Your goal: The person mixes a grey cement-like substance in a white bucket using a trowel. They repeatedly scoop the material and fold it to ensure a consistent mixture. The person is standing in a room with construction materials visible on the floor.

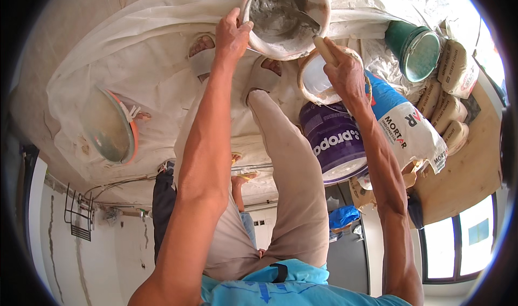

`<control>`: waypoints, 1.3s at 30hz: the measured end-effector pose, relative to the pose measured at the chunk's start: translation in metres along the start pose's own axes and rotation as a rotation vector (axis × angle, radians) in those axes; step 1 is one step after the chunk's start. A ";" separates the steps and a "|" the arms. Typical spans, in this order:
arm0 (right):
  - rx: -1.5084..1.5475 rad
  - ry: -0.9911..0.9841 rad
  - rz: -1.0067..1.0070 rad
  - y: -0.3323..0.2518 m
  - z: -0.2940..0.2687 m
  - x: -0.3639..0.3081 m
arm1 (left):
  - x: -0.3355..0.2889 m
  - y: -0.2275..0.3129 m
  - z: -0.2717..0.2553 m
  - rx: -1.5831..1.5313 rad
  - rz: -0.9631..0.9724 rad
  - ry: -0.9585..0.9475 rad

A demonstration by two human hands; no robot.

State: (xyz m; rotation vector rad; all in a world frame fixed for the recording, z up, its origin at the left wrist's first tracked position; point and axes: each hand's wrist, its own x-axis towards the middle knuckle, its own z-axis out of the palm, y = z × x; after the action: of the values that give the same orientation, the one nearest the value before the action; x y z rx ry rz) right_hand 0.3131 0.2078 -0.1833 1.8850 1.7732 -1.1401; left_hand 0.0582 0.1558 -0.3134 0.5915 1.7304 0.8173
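A pale bucket (325, 6) at the top middle holds wet grey mortar (272, 14). My left hand (233, 36) is closed on the left side of its rim, thumb toward the inside. Closed round a light-coloured handle, my right hand (346, 71) holds a trowel (325, 51). The blade reaches over the right rim and lies tilted in the mortar, its tip partly sunk. Just below stands a second bucket (307, 79), pale inside with a crusted rim, partly hidden by my right hand.
A purple pail (334, 138) and a blue-and-white sack (404, 128) stand right. Beyond are stacked green buckets (418, 52) and several brown bags (448, 111). A round basin (110, 125) sits left on the pale sheet (151, 52). Another person's sandalled foot (245, 177) shows behind my legs.
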 end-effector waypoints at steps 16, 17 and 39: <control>0.069 0.001 -0.023 0.009 -0.001 0.000 | -0.005 0.000 -0.002 0.023 -0.097 -0.105; 0.149 -0.047 0.029 0.006 -0.004 0.000 | -0.005 -0.002 -0.004 0.045 -0.037 -0.062; -0.198 0.108 -0.260 0.022 0.003 0.000 | 0.000 -0.017 -0.001 0.074 0.079 0.011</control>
State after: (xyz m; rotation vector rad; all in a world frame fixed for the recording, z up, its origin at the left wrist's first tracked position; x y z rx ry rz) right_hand 0.3332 0.2015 -0.1911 1.6652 2.1535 -0.9167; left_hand 0.0571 0.1443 -0.3263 0.7101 1.7628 0.8152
